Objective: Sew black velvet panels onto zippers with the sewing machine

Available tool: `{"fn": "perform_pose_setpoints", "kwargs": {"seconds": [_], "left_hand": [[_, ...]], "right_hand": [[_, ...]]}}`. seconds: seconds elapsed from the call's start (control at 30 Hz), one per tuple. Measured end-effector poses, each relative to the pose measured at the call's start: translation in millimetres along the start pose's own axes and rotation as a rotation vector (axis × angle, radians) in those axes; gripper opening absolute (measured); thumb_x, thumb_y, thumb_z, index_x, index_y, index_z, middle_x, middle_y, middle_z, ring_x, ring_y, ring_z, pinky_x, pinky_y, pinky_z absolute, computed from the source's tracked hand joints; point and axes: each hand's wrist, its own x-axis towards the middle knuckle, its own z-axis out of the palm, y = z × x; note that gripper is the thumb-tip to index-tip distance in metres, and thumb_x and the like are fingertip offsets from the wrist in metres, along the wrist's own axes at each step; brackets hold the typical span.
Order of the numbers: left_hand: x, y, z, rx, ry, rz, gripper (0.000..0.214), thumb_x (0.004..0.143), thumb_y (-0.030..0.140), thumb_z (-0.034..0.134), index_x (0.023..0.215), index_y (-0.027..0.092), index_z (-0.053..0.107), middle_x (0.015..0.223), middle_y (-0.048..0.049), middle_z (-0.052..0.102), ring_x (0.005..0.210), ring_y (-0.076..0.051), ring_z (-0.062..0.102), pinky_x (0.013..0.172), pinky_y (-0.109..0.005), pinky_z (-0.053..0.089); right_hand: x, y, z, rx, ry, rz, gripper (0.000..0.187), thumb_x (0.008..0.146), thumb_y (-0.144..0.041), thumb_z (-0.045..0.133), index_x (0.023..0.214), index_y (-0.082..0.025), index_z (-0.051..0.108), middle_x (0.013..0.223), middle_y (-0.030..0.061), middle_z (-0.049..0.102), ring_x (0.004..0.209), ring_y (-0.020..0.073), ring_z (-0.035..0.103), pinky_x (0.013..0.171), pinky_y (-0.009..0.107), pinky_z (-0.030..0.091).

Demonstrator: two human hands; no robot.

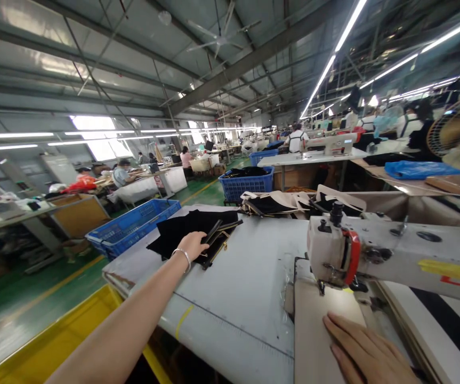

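My left hand (192, 246), a bracelet on its wrist, reaches out to a pile of black fabric pieces (182, 226) at the table's far left. Thumb and fingers close on the edge of a black zippered piece (218, 240) with gold-coloured zip trim. Flat on a beige panel (313, 325) lies my right hand (365, 346), fingers stretched out and close together. That panel extends beneath the needle area of a sewing machine (333, 250) with a red guard. A white and black striped piece (445, 320) lies right of my right hand.
Beige and black pieces (285, 202) are heaped along the table's back edge. Blue crates (134, 221) stand beyond the left side, and a yellow bin (65, 336) sits below the front left edge. Other people work at distant tables.
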Motion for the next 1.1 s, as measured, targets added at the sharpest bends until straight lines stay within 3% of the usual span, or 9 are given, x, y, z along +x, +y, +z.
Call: {"fn": "perform_pose_setpoints", "kwargs": {"seconds": [0.17, 0.3, 0.4, 0.47, 0.57, 0.63, 0.73, 0.93, 1.1], "left_hand": [[5, 16, -0.4, 0.09, 0.039, -0.02, 0.023, 0.084, 0.027, 0.056, 0.098, 0.013, 0.066, 0.104, -0.0134, 0.061, 0.104, -0.026, 0.057, 0.089, -0.034, 0.046], [-2, 34, -32.9, 0.109, 0.114, 0.007, 0.019, 0.08, 0.013, 0.049, 0.091, 0.011, 0.064, 0.096, -0.0137, 0.06, 0.096, -0.027, 0.058, 0.085, -0.037, 0.047], [-39, 48, -57.4, 0.074, 0.245, 0.106, 0.028, 0.087, 0.015, 0.04, 0.108, 0.014, 0.058, 0.108, -0.0114, 0.057, 0.11, -0.025, 0.051, 0.101, -0.038, 0.039], [-80, 62, -60.0, -0.037, 0.272, 0.373, 0.028, 0.087, 0.013, 0.04, 0.108, 0.018, 0.058, 0.107, -0.0074, 0.057, 0.107, -0.02, 0.05, 0.102, -0.033, 0.038], [-142, 82, -45.8, -0.188, -0.017, 0.857, 0.031, 0.081, 0.005, 0.043, 0.101, 0.021, 0.062, 0.105, -0.0048, 0.06, 0.101, -0.018, 0.052, 0.096, -0.031, 0.043], [-162, 95, -34.4, -0.287, -0.254, 0.978, 0.038, 0.076, -0.001, 0.042, 0.097, 0.023, 0.064, 0.104, -0.0021, 0.064, 0.098, -0.016, 0.055, 0.092, -0.028, 0.045], [-149, 119, -21.9, -0.5, -0.359, 0.842, 0.042, 0.072, -0.004, 0.038, 0.091, 0.022, 0.065, 0.095, 0.0001, 0.066, 0.092, -0.013, 0.059, 0.09, -0.024, 0.046], [-75, 186, 19.5, -0.469, -0.068, 0.301, 0.026, 0.086, 0.032, 0.053, 0.101, 0.011, 0.061, 0.114, -0.0165, 0.056, 0.113, -0.03, 0.049, 0.101, -0.05, 0.035], [-78, 214, 39.1, -0.632, -0.211, 0.381, 0.016, 0.082, 0.025, 0.059, 0.095, 0.016, 0.058, 0.087, -0.0039, 0.063, 0.082, -0.018, 0.058, 0.078, -0.031, 0.048]], "right_hand": [[-3, -4, -5, -0.001, -0.044, 0.049, 0.042, 0.085, -0.043, 0.054, 0.121, -0.024, 0.064, 0.124, -0.0031, 0.061, 0.104, 0.0174, 0.063, 0.079, 0.031, 0.058], [-4, -7, -8, 0.051, -0.106, 0.112, 0.042, 0.088, -0.043, 0.053, 0.126, -0.026, 0.059, 0.128, -0.0034, 0.059, 0.109, 0.0175, 0.06, 0.084, 0.033, 0.056], [0, -7, -7, 0.155, -0.187, 0.178, 0.039, 0.092, -0.04, 0.049, 0.127, -0.027, 0.057, 0.127, -0.0016, 0.059, 0.112, 0.0179, 0.058, 0.091, 0.036, 0.052], [5, -6, -7, 0.214, -0.248, 0.244, 0.037, 0.094, -0.039, 0.045, 0.127, -0.026, 0.057, 0.126, 0.0009, 0.06, 0.114, 0.0194, 0.056, 0.096, 0.04, 0.048], [12, -5, -6, 0.243, -0.296, 0.304, 0.039, 0.095, -0.034, 0.043, 0.131, -0.024, 0.054, 0.13, 0.004, 0.056, 0.118, 0.0221, 0.051, 0.1, 0.044, 0.043], [15, -6, -7, 0.249, -0.297, 0.298, 0.041, 0.095, -0.031, 0.043, 0.134, -0.024, 0.05, 0.134, 0.0041, 0.053, 0.122, 0.0224, 0.049, 0.103, 0.044, 0.04], [16, -7, -8, 0.267, -0.304, 0.286, 0.041, 0.096, -0.028, 0.04, 0.136, -0.024, 0.048, 0.136, 0.0034, 0.051, 0.124, 0.0212, 0.047, 0.106, 0.044, 0.036], [16, -7, -13, 0.318, -0.325, 0.322, 0.039, 0.097, -0.026, 0.039, 0.135, -0.024, 0.047, 0.136, 0.0029, 0.051, 0.124, 0.0198, 0.045, 0.107, 0.043, 0.033], [18, -8, -13, 0.34, -0.349, 0.37, 0.04, 0.098, -0.025, 0.036, 0.137, -0.025, 0.043, 0.137, 0.0007, 0.049, 0.127, 0.0178, 0.042, 0.11, 0.042, 0.03]]}}
